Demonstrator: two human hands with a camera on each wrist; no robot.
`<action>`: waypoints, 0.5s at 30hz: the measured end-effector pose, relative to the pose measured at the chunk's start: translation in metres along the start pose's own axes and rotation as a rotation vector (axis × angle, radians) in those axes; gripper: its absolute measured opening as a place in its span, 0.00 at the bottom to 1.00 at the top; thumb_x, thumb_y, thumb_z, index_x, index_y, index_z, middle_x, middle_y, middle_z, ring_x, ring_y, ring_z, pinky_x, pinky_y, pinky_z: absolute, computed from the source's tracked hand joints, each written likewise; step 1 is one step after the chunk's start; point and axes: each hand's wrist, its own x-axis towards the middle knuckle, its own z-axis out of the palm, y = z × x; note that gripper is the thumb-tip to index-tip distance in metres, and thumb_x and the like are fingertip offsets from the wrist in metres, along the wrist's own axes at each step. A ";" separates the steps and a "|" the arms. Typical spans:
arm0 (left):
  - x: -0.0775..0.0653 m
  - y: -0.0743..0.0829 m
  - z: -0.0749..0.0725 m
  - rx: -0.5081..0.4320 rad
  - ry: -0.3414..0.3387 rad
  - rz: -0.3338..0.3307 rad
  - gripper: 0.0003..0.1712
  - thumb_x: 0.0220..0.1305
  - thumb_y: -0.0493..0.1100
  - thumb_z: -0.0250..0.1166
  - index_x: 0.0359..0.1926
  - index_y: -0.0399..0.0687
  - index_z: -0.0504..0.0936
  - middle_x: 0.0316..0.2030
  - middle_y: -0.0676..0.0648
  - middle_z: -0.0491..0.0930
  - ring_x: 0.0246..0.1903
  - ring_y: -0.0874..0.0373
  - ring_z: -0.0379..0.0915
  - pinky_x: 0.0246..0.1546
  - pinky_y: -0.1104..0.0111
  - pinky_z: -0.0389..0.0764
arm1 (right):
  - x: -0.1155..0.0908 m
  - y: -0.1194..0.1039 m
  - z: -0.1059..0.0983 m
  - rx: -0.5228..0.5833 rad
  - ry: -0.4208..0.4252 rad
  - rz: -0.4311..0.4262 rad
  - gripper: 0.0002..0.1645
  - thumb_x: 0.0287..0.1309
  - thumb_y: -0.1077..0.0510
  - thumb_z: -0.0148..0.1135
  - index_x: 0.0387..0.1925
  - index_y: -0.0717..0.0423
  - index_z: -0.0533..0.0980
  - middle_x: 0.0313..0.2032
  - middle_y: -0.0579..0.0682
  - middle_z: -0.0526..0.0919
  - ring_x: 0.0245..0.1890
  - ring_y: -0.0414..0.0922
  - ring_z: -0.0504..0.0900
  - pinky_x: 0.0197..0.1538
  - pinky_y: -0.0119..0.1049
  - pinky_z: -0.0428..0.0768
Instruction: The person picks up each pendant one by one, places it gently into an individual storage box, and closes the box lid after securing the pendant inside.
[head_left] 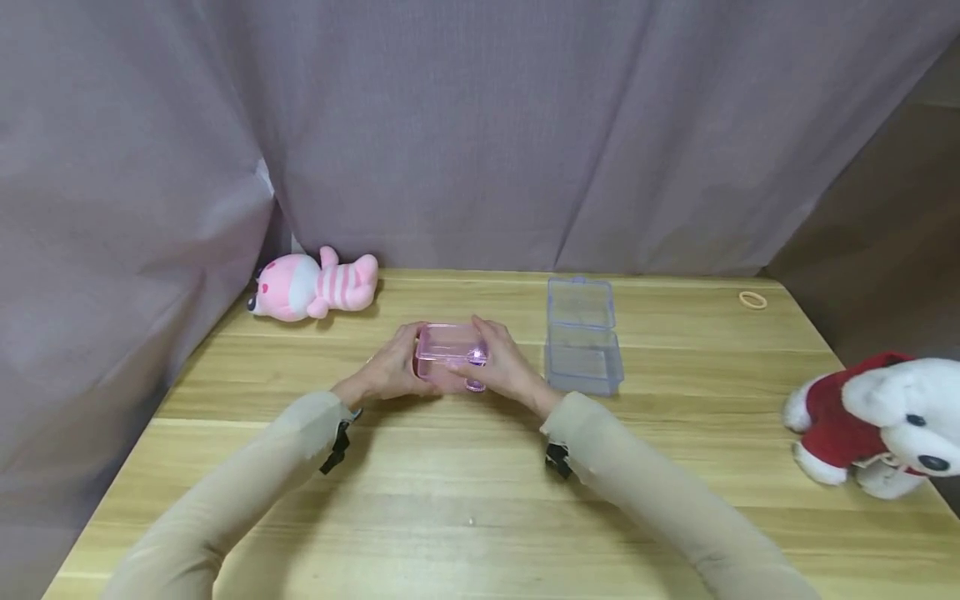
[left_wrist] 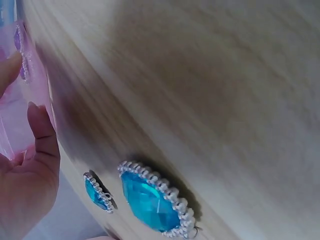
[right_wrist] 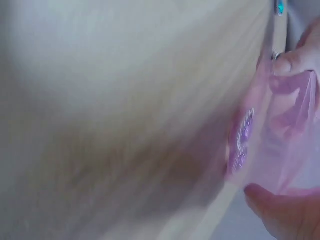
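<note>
Both hands hold a small see-through pink plastic box (head_left: 444,343) near the middle of the table. My left hand (head_left: 392,367) grips its left end, with the thumb on the near side. At the right end my right hand (head_left: 512,367) grips it the same way. Purple bead-edged jewellery (right_wrist: 243,131) shows through the pink wall, near the right-hand end. Close to my left hand, a large blue gem piece with silver beading (left_wrist: 152,205) and a smaller blue gem piece (left_wrist: 97,194) lie on the wood; in the head view the left wrist hides them.
A clear bluish plastic box (head_left: 583,358) stands with its lid raised, right of the hands. A pink plush toy (head_left: 330,285) lies at the back left. The right side has a peach-coloured ring (head_left: 753,300) and a white plush dog in red (head_left: 847,425). Grey curtain (head_left: 450,142) borders the wooden table.
</note>
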 end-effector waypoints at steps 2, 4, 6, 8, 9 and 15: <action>0.000 0.000 0.000 0.009 -0.008 -0.009 0.64 0.38 0.44 0.79 0.70 0.38 0.47 0.66 0.36 0.57 0.63 0.42 0.59 0.66 0.52 0.59 | 0.002 -0.002 -0.006 0.041 0.019 0.039 0.50 0.52 0.51 0.68 0.69 0.63 0.53 0.65 0.67 0.61 0.64 0.60 0.64 0.67 0.52 0.62; -0.001 0.001 0.000 0.012 -0.013 -0.018 0.68 0.38 0.45 0.79 0.72 0.40 0.42 0.67 0.36 0.56 0.64 0.42 0.57 0.66 0.50 0.58 | 0.006 -0.003 -0.010 0.088 0.066 0.091 0.40 0.57 0.51 0.64 0.65 0.63 0.61 0.60 0.65 0.70 0.59 0.57 0.70 0.63 0.48 0.69; -0.003 0.002 0.001 0.006 -0.014 -0.027 0.72 0.37 0.45 0.80 0.73 0.44 0.37 0.67 0.36 0.55 0.65 0.42 0.56 0.66 0.50 0.58 | 0.011 -0.003 -0.012 0.180 0.133 0.174 0.30 0.62 0.49 0.58 0.60 0.62 0.68 0.53 0.62 0.77 0.50 0.54 0.76 0.54 0.41 0.77; -0.005 0.003 0.001 0.009 -0.016 -0.030 0.76 0.36 0.47 0.80 0.74 0.46 0.33 0.68 0.37 0.54 0.66 0.43 0.55 0.67 0.50 0.57 | 0.016 -0.004 -0.013 0.279 0.193 0.270 0.26 0.66 0.46 0.52 0.53 0.62 0.74 0.47 0.60 0.79 0.42 0.50 0.77 0.42 0.33 0.78; -0.006 0.003 0.000 0.004 -0.018 -0.025 0.77 0.36 0.47 0.80 0.73 0.47 0.31 0.68 0.36 0.54 0.66 0.43 0.54 0.67 0.51 0.57 | 0.019 -0.004 -0.013 0.324 0.211 0.314 0.25 0.67 0.45 0.50 0.50 0.62 0.75 0.45 0.59 0.80 0.39 0.48 0.75 0.37 0.30 0.75; -0.010 0.014 -0.012 -0.005 0.180 0.055 0.61 0.49 0.47 0.74 0.72 0.38 0.42 0.61 0.37 0.67 0.54 0.43 0.70 0.55 0.53 0.74 | 0.022 -0.003 -0.012 0.456 0.189 0.423 0.24 0.69 0.52 0.48 0.57 0.66 0.71 0.50 0.60 0.76 0.44 0.46 0.73 0.44 0.30 0.74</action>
